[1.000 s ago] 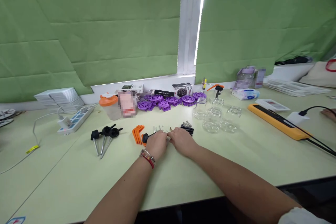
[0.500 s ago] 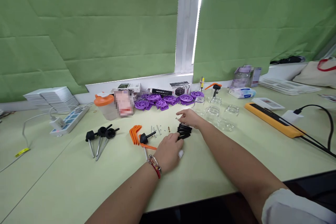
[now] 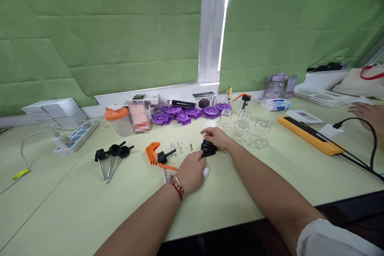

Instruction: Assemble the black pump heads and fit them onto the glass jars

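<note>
Since half a second ago, your right hand (image 3: 216, 137) dropped onto the stacked black plastic tubes (image 3: 208, 149), fingers curled over them; your left hand (image 3: 192, 170) stays palm-down, loosely closed, grip unclear, just before them.

My only view is the head camera, looking forward and down across the table (image 3: 270, 192) from its near edge toward the far edge and green blinds (image 3: 105, 28), fairly close.
</note>
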Available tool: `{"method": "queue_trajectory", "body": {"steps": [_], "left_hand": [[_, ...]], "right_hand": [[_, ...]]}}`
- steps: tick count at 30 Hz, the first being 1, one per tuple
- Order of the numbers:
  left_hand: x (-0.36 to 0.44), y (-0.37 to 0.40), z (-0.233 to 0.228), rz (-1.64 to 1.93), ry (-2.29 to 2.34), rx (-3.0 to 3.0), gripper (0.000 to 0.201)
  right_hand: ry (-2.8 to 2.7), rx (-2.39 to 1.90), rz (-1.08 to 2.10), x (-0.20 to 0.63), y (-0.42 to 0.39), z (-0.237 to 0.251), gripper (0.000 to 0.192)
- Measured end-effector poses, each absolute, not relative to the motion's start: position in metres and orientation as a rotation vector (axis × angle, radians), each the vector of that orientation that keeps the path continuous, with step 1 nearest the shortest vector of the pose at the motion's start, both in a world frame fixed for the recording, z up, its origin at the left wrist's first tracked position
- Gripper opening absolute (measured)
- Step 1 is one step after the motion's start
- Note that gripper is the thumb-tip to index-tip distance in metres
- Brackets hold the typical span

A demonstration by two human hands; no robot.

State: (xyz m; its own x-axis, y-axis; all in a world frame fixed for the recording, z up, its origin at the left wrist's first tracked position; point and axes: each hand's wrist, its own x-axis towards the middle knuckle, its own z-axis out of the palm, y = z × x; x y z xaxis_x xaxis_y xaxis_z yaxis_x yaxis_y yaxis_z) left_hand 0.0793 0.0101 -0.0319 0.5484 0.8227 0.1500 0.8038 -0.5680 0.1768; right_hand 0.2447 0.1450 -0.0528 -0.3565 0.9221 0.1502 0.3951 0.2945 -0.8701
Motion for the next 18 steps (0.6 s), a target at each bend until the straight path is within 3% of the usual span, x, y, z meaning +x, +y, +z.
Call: {"method": "queue_trajectory", "body": {"steps": [13, 18], "left_hand": [[0.0793, 0.0104, -0.033, 0.323, 1.413, 2.714, 0.025], [0.0794, 0.0111, -0.0331, 0.326, 1.408, 2.704, 0.026]], "right_hand": [[-1.74, -1.092, 1.194, 0.2466, 0.1402, -0.0521, 0.022], [-1.747, -1.14, 1.076, 0.2463, 0.1394, -0.0458, 0.022]]}}
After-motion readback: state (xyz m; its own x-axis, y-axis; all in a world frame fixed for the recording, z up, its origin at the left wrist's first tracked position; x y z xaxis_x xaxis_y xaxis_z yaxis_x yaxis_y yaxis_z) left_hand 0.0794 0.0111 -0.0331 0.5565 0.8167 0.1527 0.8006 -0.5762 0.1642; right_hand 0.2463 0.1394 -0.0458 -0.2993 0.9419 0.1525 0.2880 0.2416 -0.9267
